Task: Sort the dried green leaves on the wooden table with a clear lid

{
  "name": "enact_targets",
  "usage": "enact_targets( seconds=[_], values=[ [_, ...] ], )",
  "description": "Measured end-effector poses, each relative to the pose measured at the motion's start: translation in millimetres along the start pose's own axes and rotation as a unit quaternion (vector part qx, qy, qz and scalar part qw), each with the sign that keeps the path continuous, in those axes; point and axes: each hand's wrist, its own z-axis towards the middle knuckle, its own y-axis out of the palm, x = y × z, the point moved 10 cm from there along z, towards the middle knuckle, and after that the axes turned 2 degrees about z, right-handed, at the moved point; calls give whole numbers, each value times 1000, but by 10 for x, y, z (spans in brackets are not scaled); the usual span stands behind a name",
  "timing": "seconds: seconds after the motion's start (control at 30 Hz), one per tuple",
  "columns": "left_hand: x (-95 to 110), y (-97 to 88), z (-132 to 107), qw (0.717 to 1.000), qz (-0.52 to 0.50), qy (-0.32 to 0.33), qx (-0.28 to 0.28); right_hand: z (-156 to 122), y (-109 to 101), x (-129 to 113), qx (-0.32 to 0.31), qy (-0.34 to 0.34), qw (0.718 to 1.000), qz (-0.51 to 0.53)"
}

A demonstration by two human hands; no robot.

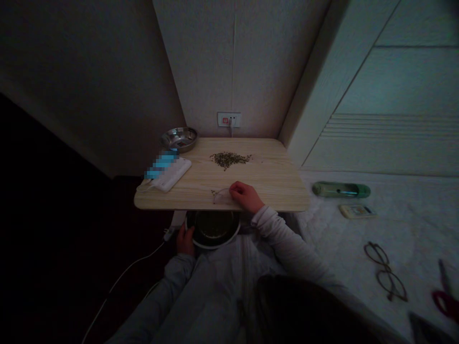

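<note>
My left hand [185, 240] is closed on the left rim of a round basin [229, 236], dark inside with a pale rim, held under the front edge of the small wooden table [279, 184]. Over the front of the tabletop, my right hand [245, 195] has its fingers pinched on a thin clear piece [222, 196], like a bit of plastic; its exact kind is hard to make out. A few dark grains lie beside that piece. Farther back on the wood spreads a pile of small greenish-brown grains [229, 159].
At the table's left stand a steel bowl [180, 139], a phone [161, 165] with a blurred screen and a white power strip [172, 174]. On the white bedding to the right lie a green bottle [340, 190], a remote [356, 211], glasses [383, 270] and red-handled scissors [444, 302].
</note>
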Motion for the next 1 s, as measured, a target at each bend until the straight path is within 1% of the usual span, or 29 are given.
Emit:
enact_targets(
  seconds=[0.1,0.23,0.47,0.57,0.7,0.87,1.0],
  values=[
    [-23,21,3,1000,-22,-6,-9,0,18,-3,-11,-1,1000,-9],
    [0,32,-33,999,-38,-18,-8,-2,53,-13,-28,-10,999,-17],
    [45,29,-47,1000,-15,-12,-3,-9,88,-3,-40,-14,999,-22],
    [100,22,-53,1000,0,3,2,-7,90,-11,-41,-17,999,-27],
    [161,45,-83,1000,-8,7,-6,-5,95,-8,-42,-18,998,-31],
    [156,11,-102,1000,-2,-3,12,-15,115,-16,-50,-27,998,-33],
    [124,6,-83,1000,7,-4,6,-18,120,-25,-55,-33,997,-43]
  ],
)
